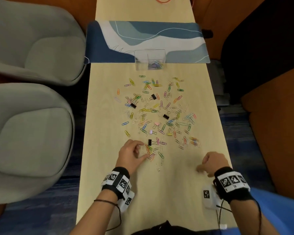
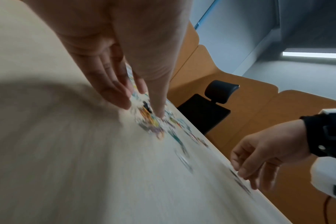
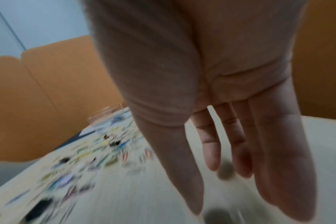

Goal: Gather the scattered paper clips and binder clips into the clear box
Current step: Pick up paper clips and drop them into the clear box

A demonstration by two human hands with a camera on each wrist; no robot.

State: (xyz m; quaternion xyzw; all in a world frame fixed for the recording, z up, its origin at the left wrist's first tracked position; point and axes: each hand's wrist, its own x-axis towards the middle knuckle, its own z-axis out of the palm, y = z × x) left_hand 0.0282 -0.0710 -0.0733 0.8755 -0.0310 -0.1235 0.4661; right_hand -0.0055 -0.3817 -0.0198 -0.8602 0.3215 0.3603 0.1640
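Looking down from the head view, the clear box point(image 1: 150, 59) is seen at twelve o'clock from both hands, well apart from them, straddling the near edge of the blue desk mat point(image 1: 143, 39); some coloured clips already lie in its right compartment. Between box and hands the scattered paper clips point(image 1: 159, 114) and several binder clips point(image 1: 166, 115) are spread over the table point(image 1: 109, 192), so nothing solid bars the way. The left hand point(image 1: 131, 154) is placed at the near edge of the scatter, its thumb and fingers curved around a small heap of clips point(image 1: 149, 152) without clearly pinching any; a black binder clip point(image 1: 150, 142) lies just beyond, its wire handles pointing toward three o'clock. The right hand point(image 1: 210, 162) is held over bare wood, fingers loosely bent, nothing seen in it. The left hand is judged the nearer to work, and a heap must be carried or swept toward twelve o'clock.

From the left wrist view, much blurred, the fingertips point(image 2: 159, 112) are seen touching the table among coloured clips; the right hand point(image 2: 259, 157) hangs at four o'clock, relaxed.

From the right wrist view, also blurred, straight relaxed fingers point(image 3: 211, 145) are shown above bare table, with the scatter at nine o'clock and the box point(image 3: 105, 118) at ten.
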